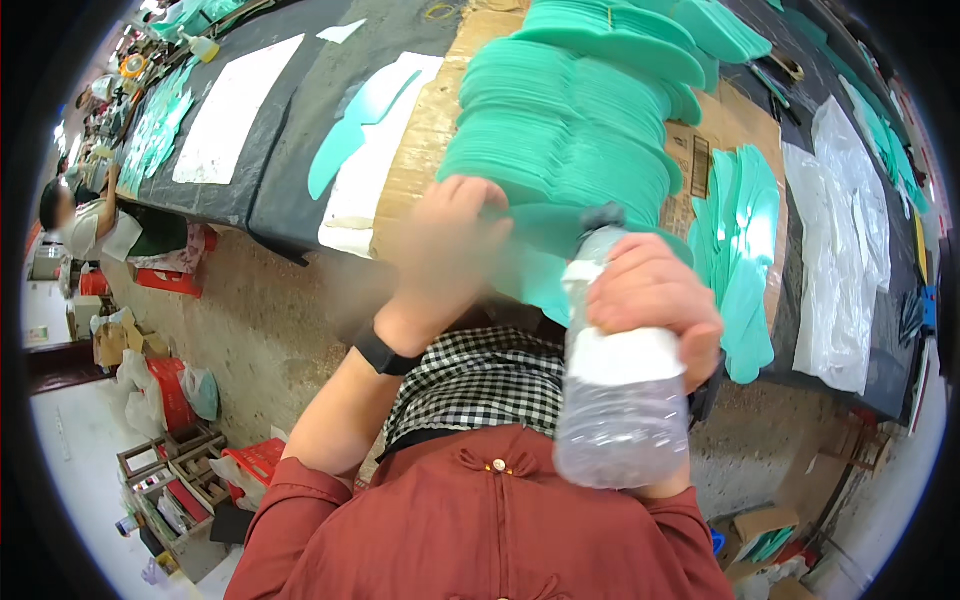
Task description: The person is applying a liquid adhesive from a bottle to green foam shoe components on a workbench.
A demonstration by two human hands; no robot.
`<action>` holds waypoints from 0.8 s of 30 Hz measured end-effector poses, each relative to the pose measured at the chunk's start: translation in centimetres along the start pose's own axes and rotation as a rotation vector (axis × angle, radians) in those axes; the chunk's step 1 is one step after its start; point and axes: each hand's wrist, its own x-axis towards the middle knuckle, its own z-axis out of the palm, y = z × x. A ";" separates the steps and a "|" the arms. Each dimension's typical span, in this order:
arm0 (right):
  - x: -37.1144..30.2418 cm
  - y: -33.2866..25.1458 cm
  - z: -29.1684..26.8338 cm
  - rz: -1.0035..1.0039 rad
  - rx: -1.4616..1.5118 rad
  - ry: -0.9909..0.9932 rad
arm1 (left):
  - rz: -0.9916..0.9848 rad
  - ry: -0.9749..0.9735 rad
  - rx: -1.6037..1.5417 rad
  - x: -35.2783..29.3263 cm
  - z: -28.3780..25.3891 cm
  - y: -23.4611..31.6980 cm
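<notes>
My right hand (655, 300) is wrapped round a clear plastic bottle (625, 435) with a white label and a dark tip. The bottle is tilted, its tip over a green insole-shaped piece (540, 235) at the table's near edge. My left hand (450, 240) is beside the left end of that piece, its fingers bent but smeared by motion; whether they grip it cannot be made out. Just beyond both hands rise tall stacks of green insole-shaped pieces (560, 120) on brown cardboard (415, 150).
Loose green pieces (740, 220) lie right of the stacks, then clear plastic bags (835, 240). On the left are a single green piece (350, 140) on white sheeting and a white sheet (240, 110). Another person (95, 220) sits at the table's far left. Boxes (180, 490) stand on the floor.
</notes>
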 end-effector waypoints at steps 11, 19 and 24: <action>0.0 -6.6 -6.7 0.109 0.360 0.167 | -0.425 -0.492 -0.647 0.9 -4.3 0.3; -0.8 -2.4 -3.6 0.387 0.245 -0.030 | -0.248 -0.376 -0.323 -0.1 -3.5 -1.5; 0.7 -1.9 0.5 0.582 0.402 0.161 | -0.066 -0.189 -0.051 -1.3 -2.3 -2.4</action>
